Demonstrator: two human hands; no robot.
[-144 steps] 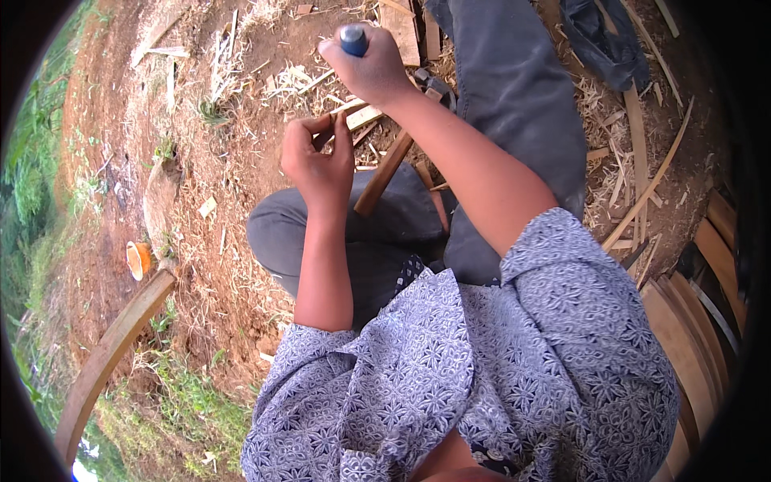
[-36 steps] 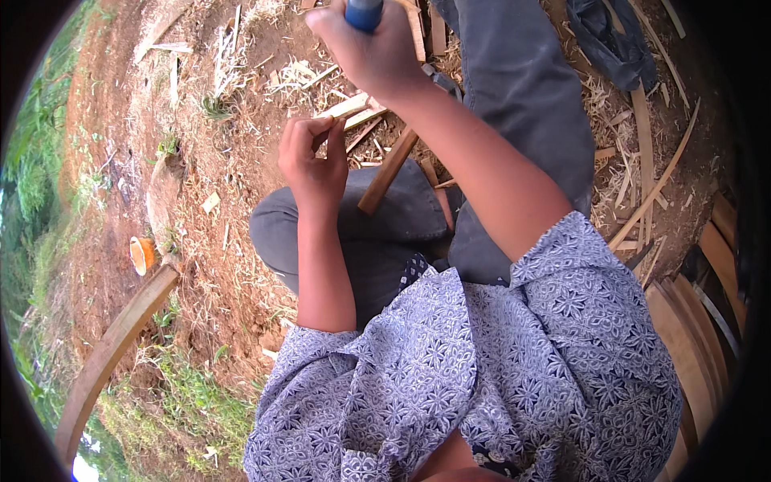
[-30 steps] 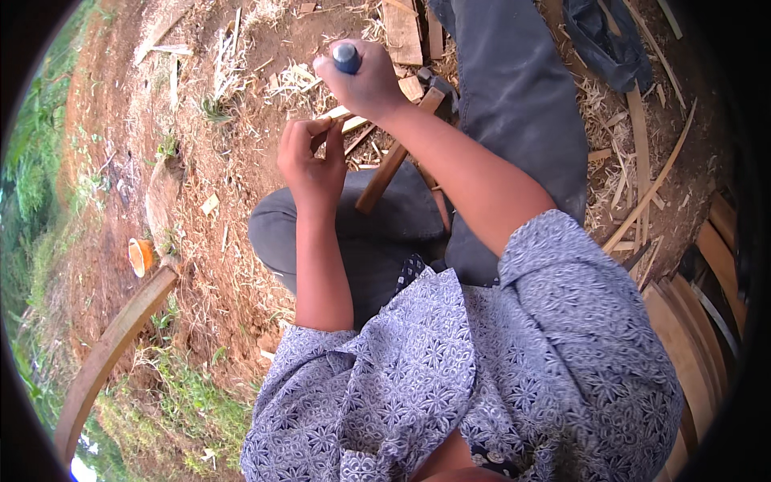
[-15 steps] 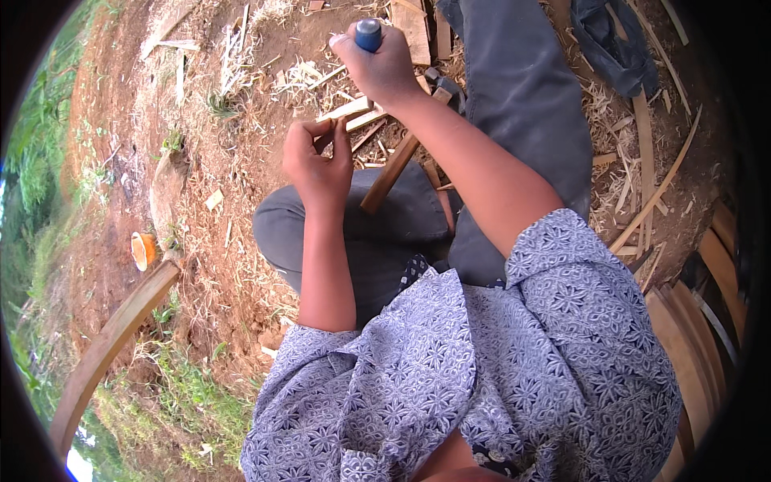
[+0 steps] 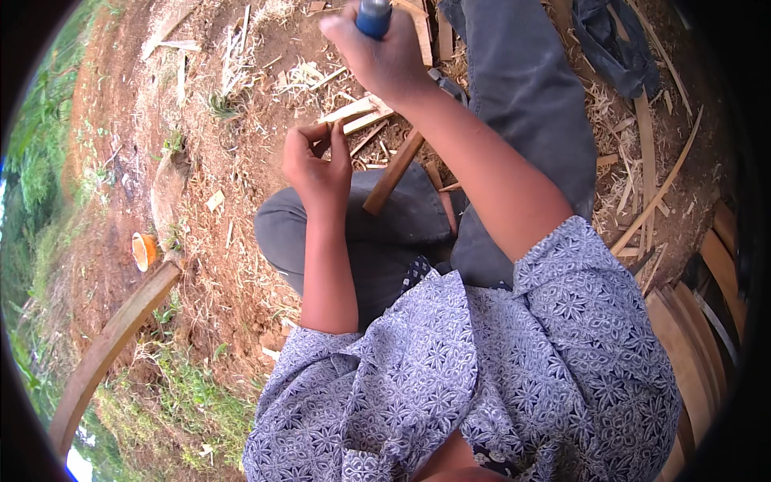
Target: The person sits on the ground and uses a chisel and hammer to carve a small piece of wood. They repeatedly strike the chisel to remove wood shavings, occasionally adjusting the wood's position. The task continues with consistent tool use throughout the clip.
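My right hand [image 5: 384, 60] is wrapped round the blue handle [image 5: 373, 19] of a tool whose working end is hidden beneath the fist. My left hand [image 5: 320, 165] is closed in a pinch; whatever lies between its fingertips is too small to make out. Just beyond those fingertips are pale wood strips [image 5: 353, 111] on the ground. A hammer lies between my legs, its brown wooden handle [image 5: 393, 173] resting on my bent left leg. The hammer's dark head [image 5: 450, 87] shows partly behind my right forearm.
Wood shavings [image 5: 301, 76] litter the reddish soil. A curved timber [image 5: 112, 341] rises at the left, near an orange bowl [image 5: 144, 251]. Dark cloth [image 5: 618, 48] lies at the far right beside long wood strips [image 5: 645, 173]. Stacked boards [image 5: 683, 337] stand at the lower right.
My right hand has moved slightly farther away with the blue-handled tool, nearing the top edge. My left hand stays almost in place, still pinched.
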